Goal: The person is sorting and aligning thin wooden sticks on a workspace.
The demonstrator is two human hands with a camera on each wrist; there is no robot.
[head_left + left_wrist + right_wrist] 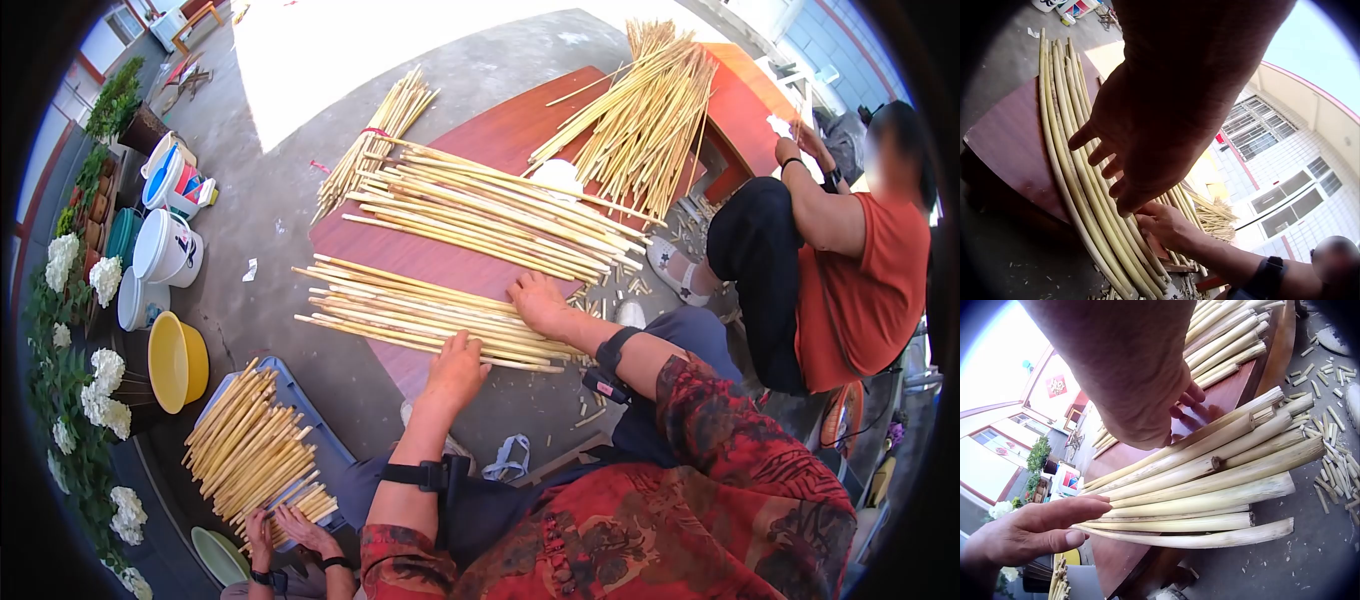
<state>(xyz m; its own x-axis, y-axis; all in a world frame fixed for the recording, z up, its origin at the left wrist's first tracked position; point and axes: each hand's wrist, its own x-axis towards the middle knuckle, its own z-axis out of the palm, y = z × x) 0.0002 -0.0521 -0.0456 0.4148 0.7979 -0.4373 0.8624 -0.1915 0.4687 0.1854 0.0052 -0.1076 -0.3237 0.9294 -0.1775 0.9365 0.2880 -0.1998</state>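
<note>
A row of long, pale yellow plant stalks lies side by side on a reddish-brown wooden tabletop. On the near side of this row, my left hand rests with its fingers extended over the outer stalks. My right hand is at the far side, toward the right ends, its fingertips down beside the outermost stalk in the right wrist view. The cut ends of the stalks stick out past the table edge there, uneven in length. Neither hand's fingers are curled round a stalk.
Behind lies a second row of stalks, with a red-tied bundle and a large heap beyond. Cut pieces litter the ground. Another person's hands touch stalks on a blue tray. Someone in orange sits right.
</note>
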